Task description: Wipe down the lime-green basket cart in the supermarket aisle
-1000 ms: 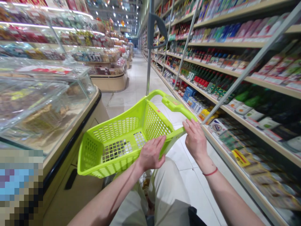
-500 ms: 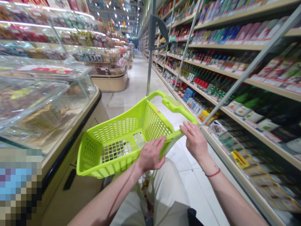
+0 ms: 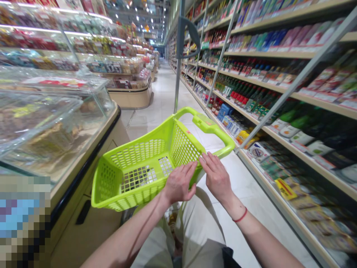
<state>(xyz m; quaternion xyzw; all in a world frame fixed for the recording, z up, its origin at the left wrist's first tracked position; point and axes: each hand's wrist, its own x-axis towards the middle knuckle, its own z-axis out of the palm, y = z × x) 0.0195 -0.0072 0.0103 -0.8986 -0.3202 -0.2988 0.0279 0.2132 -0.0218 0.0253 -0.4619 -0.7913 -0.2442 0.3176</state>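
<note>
A bright green shopping basket point(image 3: 139, 147) with holed walls sits tilted in front of my knees; nothing lies inside it. Its looped handle point(image 3: 208, 126) rises at the far right end. My left hand point(image 3: 180, 182) grips the near rim, with its fingers over the top and its thumb down the outer side. Close beside it, my right hand point(image 3: 216, 175) lies on the rim near the handle's base, fingers stretched out and together. A red string bracelet point(image 3: 240, 215) circles my right wrist.
Shelves of bottles and packets point(image 3: 279, 89) line the right side. At left stands a display counter point(image 3: 92, 96) with clear covers and a dark edge. A grey pole point(image 3: 177, 82) rises beyond the basket, and a tiled aisle point(image 3: 163, 85) runs ahead.
My right hand has moved left and down along the basket, from the handle's near end to the rim beside my left hand. My left hand and the basket have stayed put.
</note>
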